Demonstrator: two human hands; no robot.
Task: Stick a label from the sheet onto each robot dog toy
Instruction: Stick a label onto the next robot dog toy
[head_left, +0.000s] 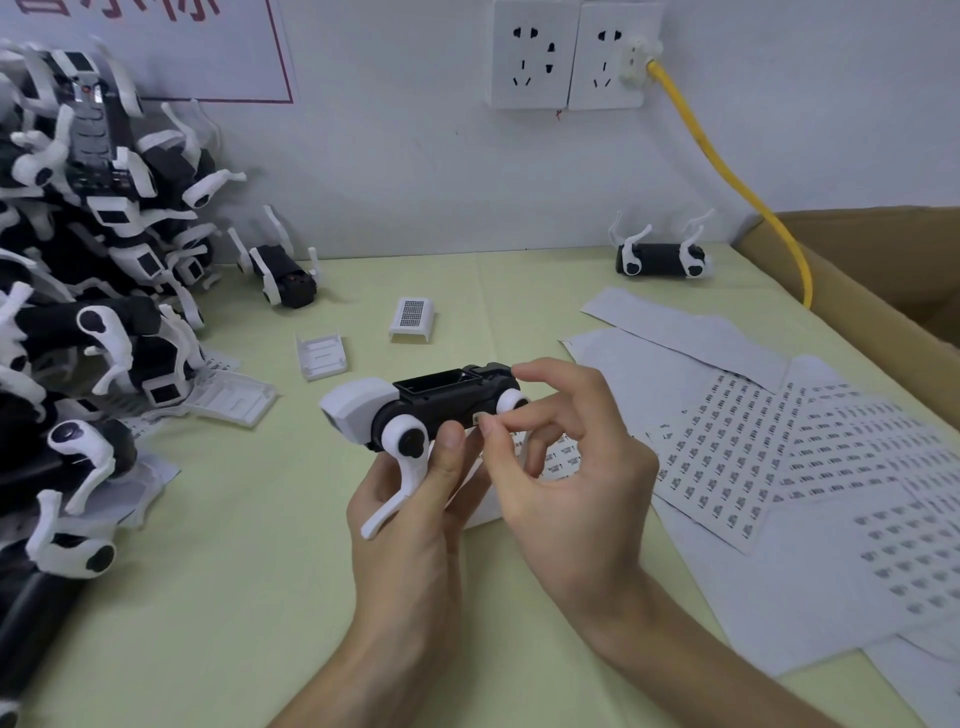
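Note:
My left hand (415, 519) grips a black and white robot dog toy (436, 402) from below, belly up, above the middle of the table. A small label (479, 419) lies against the toy's black side, pinched between the thumb and forefinger of my right hand (566, 483). Label sheets (737, 457) with rows of small printed stickers lie spread on the table to the right.
A big pile of robot dog toys (88, 312) fills the left side. Single toys lie at the back left (283, 275) and back right (662, 257). White covers (413, 318) lie mid-table. A cardboard box (883, 280) stands at right, with a yellow cable (727, 176) running to wall sockets.

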